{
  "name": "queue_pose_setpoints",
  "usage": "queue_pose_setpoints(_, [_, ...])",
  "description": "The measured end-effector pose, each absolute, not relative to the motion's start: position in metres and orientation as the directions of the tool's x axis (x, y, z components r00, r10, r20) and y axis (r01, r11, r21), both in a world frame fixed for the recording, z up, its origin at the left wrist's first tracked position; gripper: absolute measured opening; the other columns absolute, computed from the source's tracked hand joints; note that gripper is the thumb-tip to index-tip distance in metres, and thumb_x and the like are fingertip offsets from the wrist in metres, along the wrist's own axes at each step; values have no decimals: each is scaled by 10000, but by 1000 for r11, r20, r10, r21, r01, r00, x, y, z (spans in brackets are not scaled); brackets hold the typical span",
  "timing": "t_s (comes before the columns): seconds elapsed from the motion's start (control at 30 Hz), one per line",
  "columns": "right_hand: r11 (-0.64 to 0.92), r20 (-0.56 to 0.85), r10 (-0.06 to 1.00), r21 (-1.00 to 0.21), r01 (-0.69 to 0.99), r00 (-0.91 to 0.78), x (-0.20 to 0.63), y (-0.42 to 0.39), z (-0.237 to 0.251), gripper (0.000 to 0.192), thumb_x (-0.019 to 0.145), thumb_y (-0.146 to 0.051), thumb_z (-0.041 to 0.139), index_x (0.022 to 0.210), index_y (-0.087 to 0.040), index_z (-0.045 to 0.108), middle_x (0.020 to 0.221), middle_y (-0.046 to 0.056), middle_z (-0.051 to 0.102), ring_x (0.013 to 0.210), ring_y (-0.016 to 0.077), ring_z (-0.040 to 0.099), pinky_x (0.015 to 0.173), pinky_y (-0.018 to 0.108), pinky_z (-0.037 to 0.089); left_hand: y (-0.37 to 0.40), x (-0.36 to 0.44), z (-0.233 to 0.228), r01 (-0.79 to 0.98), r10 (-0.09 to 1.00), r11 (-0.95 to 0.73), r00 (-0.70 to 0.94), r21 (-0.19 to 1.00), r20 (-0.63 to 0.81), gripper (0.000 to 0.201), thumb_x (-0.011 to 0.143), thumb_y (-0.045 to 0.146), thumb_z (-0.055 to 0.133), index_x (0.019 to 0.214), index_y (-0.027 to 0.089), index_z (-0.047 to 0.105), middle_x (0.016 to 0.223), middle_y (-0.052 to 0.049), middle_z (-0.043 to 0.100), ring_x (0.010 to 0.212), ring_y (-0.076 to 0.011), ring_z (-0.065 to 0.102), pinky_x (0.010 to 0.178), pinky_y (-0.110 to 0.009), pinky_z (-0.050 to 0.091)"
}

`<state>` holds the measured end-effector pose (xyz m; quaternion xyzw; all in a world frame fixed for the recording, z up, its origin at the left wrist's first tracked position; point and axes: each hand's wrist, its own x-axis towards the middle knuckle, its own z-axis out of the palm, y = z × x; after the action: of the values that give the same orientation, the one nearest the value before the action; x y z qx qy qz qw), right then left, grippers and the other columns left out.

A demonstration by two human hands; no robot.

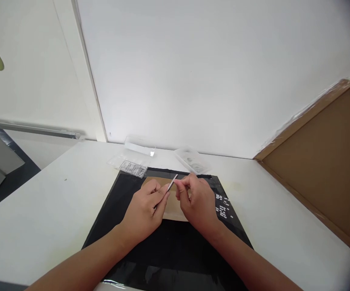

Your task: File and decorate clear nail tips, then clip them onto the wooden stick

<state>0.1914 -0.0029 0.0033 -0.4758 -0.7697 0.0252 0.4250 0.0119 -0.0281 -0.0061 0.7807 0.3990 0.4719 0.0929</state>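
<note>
While the left hand (146,210) pinches thin tweezers (170,186) at the frame's centre and the right hand's (197,202) fingertips close on their tip above the brown card (171,210), whatever tiny piece sits there, too small to see, could flick off onto the black mat (126,202).

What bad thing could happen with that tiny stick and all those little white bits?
The thin metal strip is pinched only by the fingertips of the left hand and right hand, so it might slip. The small white pieces lie loose on the black mat beside the right wrist; a nudge could scatter them.
</note>
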Motion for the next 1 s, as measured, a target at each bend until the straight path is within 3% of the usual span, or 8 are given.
queue_pose_setpoints(0.1, [577,596,764,-459,676,-248,191,-3,3,329,1075,-384,497,777,-243,503,635,-41,661,567,149,589,754,342,395,-28,11,-6,533,701,-674,244,512,670,234,1046,179,519,1028,153,751,801,-22,527,685,-115,535,629,-237,460])
queue_pose_setpoints(0.2, [563,614,762,-474,677,-204,191,-4,5,333,1070,-379,510,766,-244,497,626,-46,652,562,147,577,756,340,395,-28,10,-7,528,701,-675,241,515,671,222,1043,176,526,1059,158,747,807,-21,529,704,-119,551,642,-238,469])
queue_pose_setpoints(0.37, [597,607,755,-476,646,-250,190,-5,7,335,1075,-360,498,762,-240,506,630,-46,647,586,145,598,777,337,390,-27,11,-5,502,717,-665,223,553,660,244,1041,187,535,906,145,734,791,-20,518,685,-110,547,630,-233,469])
queue_pose_setpoints(0.73, [548,632,757,-472,691,-168,191,-7,3,333,1077,-378,504,776,-236,497,620,-52,654,556,142,586,772,333,371,-27,12,-7,476,714,-674,224,565,664,209,1034,187,554,1043,170,762,792,-19,530,685,-118,558,615,-236,479])
queue_pose_setpoints(0.87, [575,623,750,-446,686,-223,192,-4,3,327,1078,-368,504,780,-233,502,627,-55,661,571,139,598,775,327,365,-26,11,-8,479,711,-677,229,559,665,228,1033,182,558,919,171,755,778,-16,523,675,-114,543,620,-242,468])
queue_pose_setpoints(1.0, [563,663,720,-385,731,-205,193,-2,4,316,1078,-358,505,791,-226,503,620,-54,666,537,133,577,756,330,351,-26,11,-6,478,710,-679,237,557,663,205,1033,181,557,988,168,757,787,-15,526,674,-111,550,609,-235,468])
